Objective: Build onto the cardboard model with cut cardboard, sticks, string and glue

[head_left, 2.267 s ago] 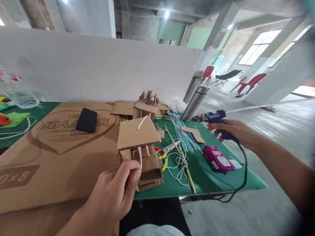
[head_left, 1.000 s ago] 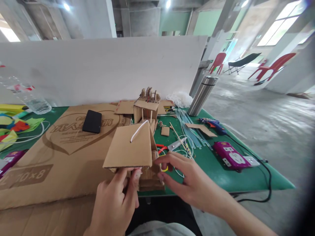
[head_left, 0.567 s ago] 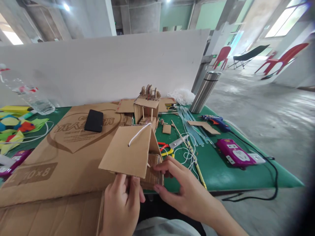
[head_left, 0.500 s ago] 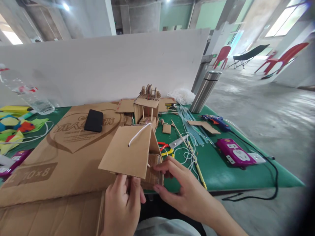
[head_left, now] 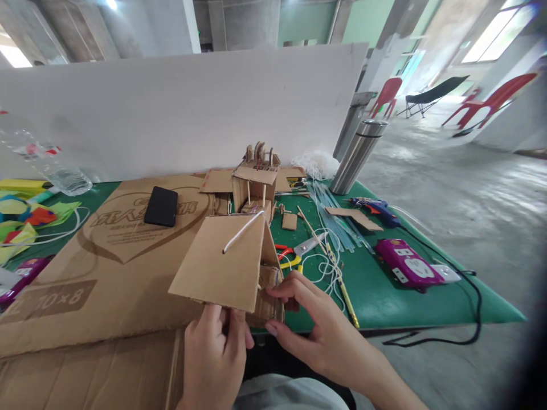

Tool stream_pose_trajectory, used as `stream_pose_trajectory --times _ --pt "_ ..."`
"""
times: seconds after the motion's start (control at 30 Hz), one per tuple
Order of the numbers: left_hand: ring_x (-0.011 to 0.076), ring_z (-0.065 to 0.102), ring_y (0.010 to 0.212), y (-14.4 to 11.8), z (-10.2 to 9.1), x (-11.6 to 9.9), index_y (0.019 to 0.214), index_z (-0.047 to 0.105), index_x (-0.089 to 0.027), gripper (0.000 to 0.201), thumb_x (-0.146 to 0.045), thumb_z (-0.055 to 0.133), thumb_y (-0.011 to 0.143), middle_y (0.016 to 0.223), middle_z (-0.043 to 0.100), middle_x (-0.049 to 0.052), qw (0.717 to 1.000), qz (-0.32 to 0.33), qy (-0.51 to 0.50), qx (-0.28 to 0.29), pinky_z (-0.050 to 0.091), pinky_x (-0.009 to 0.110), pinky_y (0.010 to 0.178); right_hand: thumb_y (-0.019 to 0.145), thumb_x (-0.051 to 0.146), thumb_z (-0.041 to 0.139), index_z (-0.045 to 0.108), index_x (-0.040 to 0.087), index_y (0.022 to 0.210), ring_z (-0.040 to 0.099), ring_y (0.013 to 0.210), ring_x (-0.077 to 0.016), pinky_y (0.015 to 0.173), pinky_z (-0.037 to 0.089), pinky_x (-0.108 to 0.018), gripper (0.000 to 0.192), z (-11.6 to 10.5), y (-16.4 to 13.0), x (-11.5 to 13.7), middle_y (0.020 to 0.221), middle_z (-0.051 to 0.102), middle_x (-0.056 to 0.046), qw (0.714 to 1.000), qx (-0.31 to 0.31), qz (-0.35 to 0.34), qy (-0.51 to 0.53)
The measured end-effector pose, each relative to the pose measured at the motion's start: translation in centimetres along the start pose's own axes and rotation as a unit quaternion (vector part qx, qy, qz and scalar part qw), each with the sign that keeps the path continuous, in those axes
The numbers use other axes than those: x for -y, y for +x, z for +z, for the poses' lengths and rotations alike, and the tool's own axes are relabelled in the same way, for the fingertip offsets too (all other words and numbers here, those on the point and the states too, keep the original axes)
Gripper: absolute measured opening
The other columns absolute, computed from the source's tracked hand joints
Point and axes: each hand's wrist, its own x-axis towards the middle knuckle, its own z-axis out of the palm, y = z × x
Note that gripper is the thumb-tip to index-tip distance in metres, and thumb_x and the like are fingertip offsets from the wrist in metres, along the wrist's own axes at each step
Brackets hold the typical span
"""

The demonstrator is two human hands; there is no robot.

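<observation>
A small cardboard house model [head_left: 220,262] with a slanted roof panel is held near the table's front edge. White string runs across the roof through a hole. My left hand [head_left: 217,347] grips the model's near lower edge from beneath the roof, its fingertips partly hidden. My right hand [head_left: 305,316] pinches the model's right side, thumb below and fingers at the open side. Behind it stands a second cardboard structure [head_left: 255,185] with stick posts and round discs on top. Scissors [head_left: 305,249] with red and yellow handles lie to the right.
A large printed cardboard sheet [head_left: 141,285] covers the left, with a black phone-like slab [head_left: 161,206] on it. On the green table [head_left: 393,307] are glue sticks [head_left: 331,210], a pencil [head_left: 348,302], a glue gun [head_left: 376,210], a purple power strip [head_left: 404,265] and a steel flask [head_left: 358,156].
Almost nothing differs. The view has shifted slightly, and both hands keep hold of the cardboard house model in the same place.
</observation>
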Motion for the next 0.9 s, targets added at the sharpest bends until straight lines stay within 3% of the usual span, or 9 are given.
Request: stream_pose_trajectory --times 0.1,0.3,0.43,0.5,0.57,0.7,0.9 --pt "0.0117 0.055 0.037 0.0 0.0 0.4 0.07 0.05 -0.024 0.028 -0.035 0.051 0.096 0.043 0.053 -0.008 0.999 0.031 0.013 0.01 0.043 0.021 0.046 0.086 0.017 0.064 0.058 0.024 0.11 0.061 0.088 -0.018 0.074 0.054 -0.029 0.026 0.0 0.1 -0.1 0.101 0.064 -0.005 1.0 -0.001 -0.007 0.002" --pt "0.0128 0.059 0.044 -0.4 0.0 0.3 0.081 0.055 -0.024 0.021 -0.036 0.05 0.097 0.049 0.056 -0.008 1.0 0.025 0.0 0.02 0.046 0.022 0.051 0.089 0.023 0.066 0.056 0.026 0.12 0.062 0.089 -0.0169 0.076 0.054 -0.028 0.033 -0.3 -0.6 -0.2 0.104 0.063 -0.004 1.0 0.008 -0.014 -0.016" --pt "0.0128 0.06 0.044 -0.4 0.0 0.2 0.091 0.058 -0.023 0.018 -0.038 0.049 0.098 0.049 0.057 -0.008 1.0 0.019 -0.007 0.016 0.045 0.022 0.049 0.096 0.026 0.056 0.056 0.025 0.121 0.062 0.079 -0.0163 0.072 0.053 -0.027 0.025 -1.0 -1.5 -1.8 0.094 0.064 -0.004 0.997 -0.046 -0.018 -0.053" --pt "0.0126 0.059 0.042 -0.4 -0.1 0.4 0.092 0.058 -0.022 0.018 -0.037 0.049 0.098 0.048 0.057 -0.008 1.0 0.019 -0.01 0.011 0.044 0.022 0.046 0.098 0.028 0.05 0.061 0.023 0.107 0.062 0.076 -0.0173 0.068 0.051 -0.028 0.015 -1.9 -1.5 -3.5 0.088 0.065 -0.004 0.99 -0.088 0.026 -0.104" --pt "0.012 0.059 0.042 -0.4 -0.1 0.6 0.089 0.057 -0.022 0.017 -0.035 0.051 0.097 0.049 0.058 -0.007 0.999 0.028 -0.015 0.018 0.046 0.021 0.046 0.097 0.03 0.049 0.063 0.022 0.095 0.063 0.077 -0.0195 0.069 0.05 -0.031 0.016 -3.1 -0.9 -5.7 0.087 0.067 -0.006 0.971 -0.11 0.095 -0.191" --pt "0.0111 0.059 0.042 -0.6 0.0 0.8 0.085 0.057 -0.023 0.014 -0.033 0.054 0.095 0.054 0.063 -0.006 0.999 0.024 -0.028 0.01 0.047 0.02 0.046 0.093 0.033 0.05 0.063 0.022 0.094 0.066 0.085 -0.0234 0.072 0.047 -0.034 0.016 -5.4 1.4 -9.6 0.094 0.07 -0.006 0.897 -0.073 0.263 -0.347" --pt "0.0115 0.06 0.043 -0.8 0.2 0.7 0.085 0.058 -0.023 0.015 -0.035 0.055 0.094 0.053 0.064 -0.007 1.0 0.006 -0.014 0.004 0.046 0.02 0.048 0.093 0.043 0.05 0.059 0.022 0.1 0.068 0.083 -0.0296 0.062 0.041 -0.034 0.024 -6.6 4.1 -11.6 0.09 0.072 -0.008 0.858 -0.04 0.336 -0.387"
